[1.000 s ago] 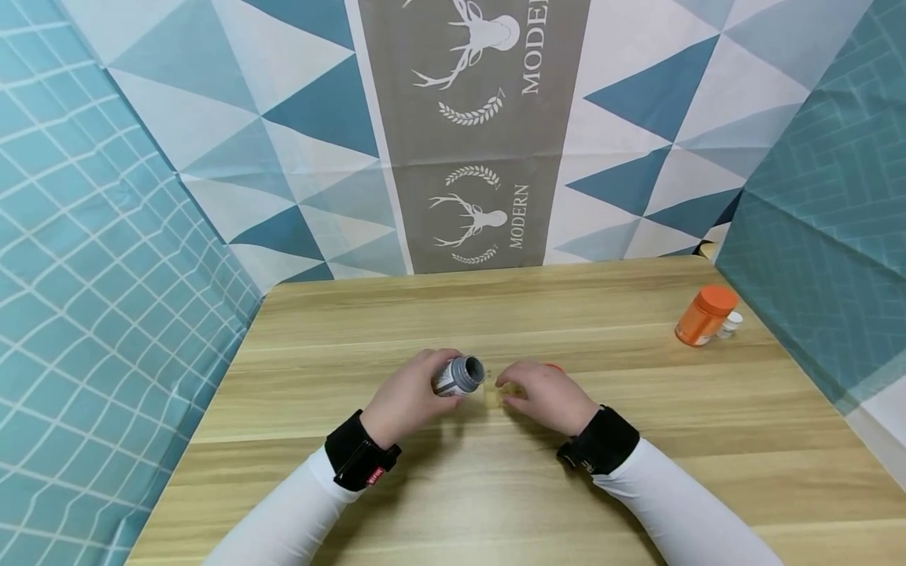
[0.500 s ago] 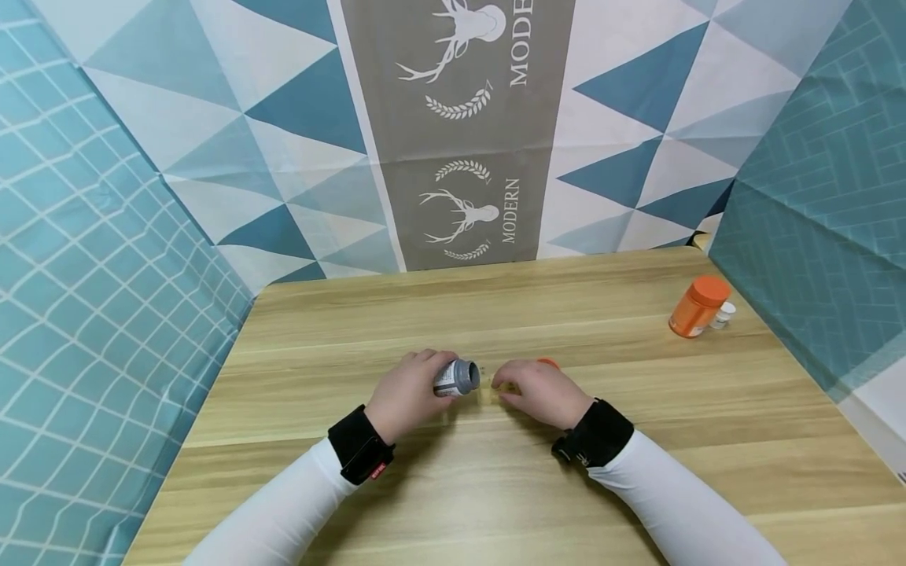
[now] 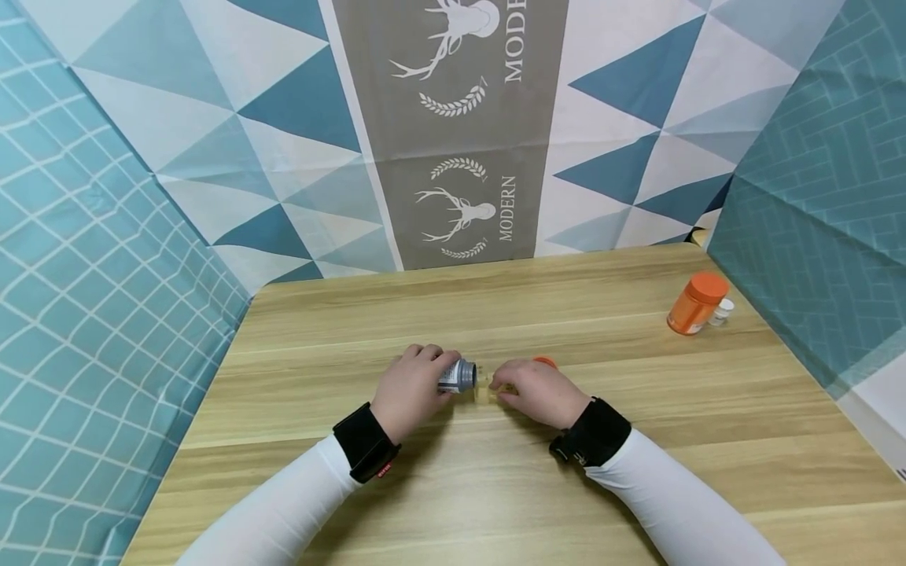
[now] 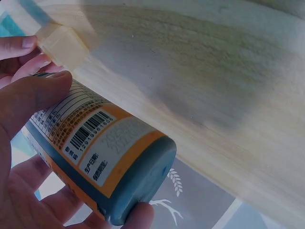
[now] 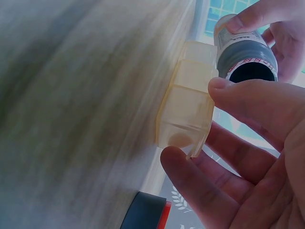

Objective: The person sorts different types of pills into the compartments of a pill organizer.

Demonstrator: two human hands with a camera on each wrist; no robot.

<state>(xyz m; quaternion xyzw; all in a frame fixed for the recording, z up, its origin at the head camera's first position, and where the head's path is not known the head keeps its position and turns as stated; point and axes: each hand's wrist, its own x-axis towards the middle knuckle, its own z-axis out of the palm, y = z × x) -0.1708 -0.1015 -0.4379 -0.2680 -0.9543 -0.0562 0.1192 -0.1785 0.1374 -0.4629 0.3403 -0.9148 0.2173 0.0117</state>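
My left hand grips a grey medicine bottle with its fingers and thumb round the body. The bottle is tilted onto its side, its uncapped mouth facing the right hand. A barcode label on the bottle shows in the left wrist view. Between the hands, a translucent yellowish pill box stands on the table. My right hand holds its edge between thumb and fingers. In the right wrist view, the bottle mouth is beside the far end of the pill box; a round pale shape shows in the near compartment.
An orange-red cap lies behind the right hand, partly hidden. At the right of the wooden table stand an orange jar and a small white bottle. Patterned cloth hangs behind and at the sides.
My left hand has turned the bottle further over, bringing its mouth round toward the pill box. The right hand keeps its hold on the box. The head view has shifted slightly.
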